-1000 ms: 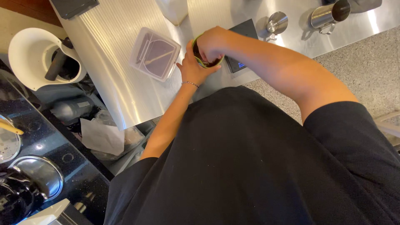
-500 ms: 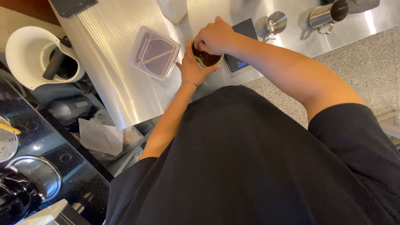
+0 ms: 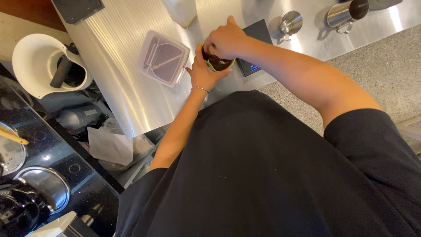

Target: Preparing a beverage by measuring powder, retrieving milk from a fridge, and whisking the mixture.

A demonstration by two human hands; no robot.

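My left hand (image 3: 201, 74) cups the near side of a small green-rimmed cup (image 3: 218, 64) with dark contents, held just above the steel counter (image 3: 127, 83). My right hand (image 3: 226, 40) covers the cup's top from the far side, fingers curled over the rim; whether it holds anything small is hidden. A black digital scale (image 3: 254, 49) with a blue lit display lies right beside the cup, under my right wrist. A thin bracelet sits on my left wrist.
A clear square plastic container (image 3: 163, 58) with a spoon inside lies left of the cup. A white pitcher (image 3: 41, 61) holding a dark tool stands far left. A steel tamper (image 3: 290, 22) and steel jug (image 3: 346, 13) stand at the back right. Dark cooktop with pans lies lower left.
Both hands with the cup have shifted slightly toward the far side of the counter; my right hand now lies more over the cup's top.
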